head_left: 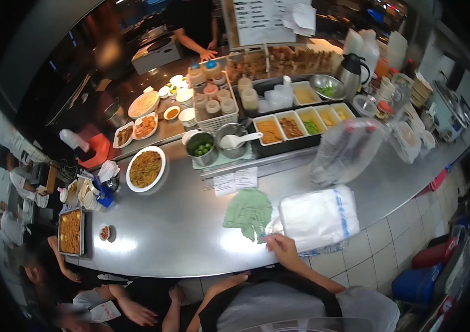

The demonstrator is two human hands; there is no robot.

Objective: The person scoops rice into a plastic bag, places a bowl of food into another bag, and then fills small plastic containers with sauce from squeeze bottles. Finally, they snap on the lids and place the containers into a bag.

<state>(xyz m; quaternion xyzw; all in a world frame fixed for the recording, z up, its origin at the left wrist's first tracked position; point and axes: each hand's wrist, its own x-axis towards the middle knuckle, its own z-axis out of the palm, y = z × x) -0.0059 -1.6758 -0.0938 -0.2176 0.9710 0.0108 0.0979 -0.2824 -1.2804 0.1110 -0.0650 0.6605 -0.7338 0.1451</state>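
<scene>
My right hand [282,247] is at the front edge of the steel counter [185,232]. Its thumb and fingers are pressed together beside the lower tip of a crumpled green cloth [248,212]; what they pinch, if anything, is too small to make out. Just beyond that hand lies a stack of white plastic bags [318,217], with a crumpled white corner at its left side. Low against the counter's edge is my left hand [238,279], fingers stretched out and apparently holding nothing. Two paper slips [236,181] lie above the cloth.
A plate of noodles [146,169], a metal pot of green limes [201,148] and a row of topping trays [301,126] stand farther back. A clear plastic bag [345,152] sits at right. Co-workers' arms [130,304] reach in at lower left; another person [193,27] stands opposite.
</scene>
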